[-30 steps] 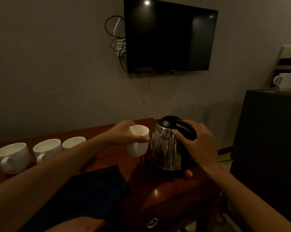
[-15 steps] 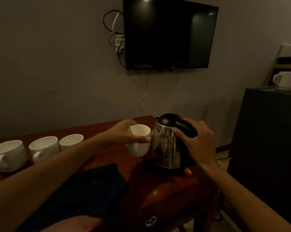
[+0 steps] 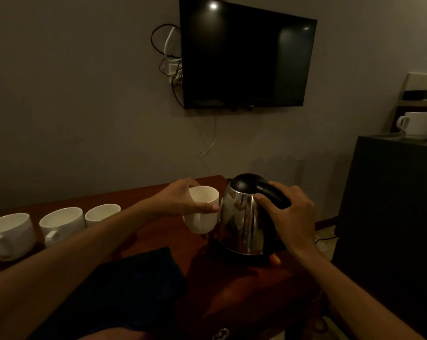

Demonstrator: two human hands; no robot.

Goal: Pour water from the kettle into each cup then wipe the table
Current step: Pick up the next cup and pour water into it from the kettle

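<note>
A steel kettle [image 3: 242, 224] with a black lid stands on its base at the right end of the wooden table [image 3: 232, 290]. My right hand [image 3: 288, 217] is closed around its black handle. My left hand [image 3: 180, 202] holds a white cup [image 3: 202, 214] just above the table, right beside the kettle's left side near the spout. Three more white cups stand in a row at the left: one [image 3: 10, 235], a second [image 3: 61, 224] and a third [image 3: 102, 213]. A dark cloth [image 3: 124, 288] lies on the table under my left forearm.
A black television [image 3: 246, 57] hangs on the wall above the table, with tangled cables [image 3: 169, 62] at its left. A dark cabinet [image 3: 389, 217] stands to the right, bearing another white cup [image 3: 417, 125]. A drawer handle [image 3: 220, 334] shows at the table's front.
The view has shifted slightly, and the cup in my left hand sits a little closer to the kettle's side. My right hand keeps its grip on the handle; the kettle stays on its base.
</note>
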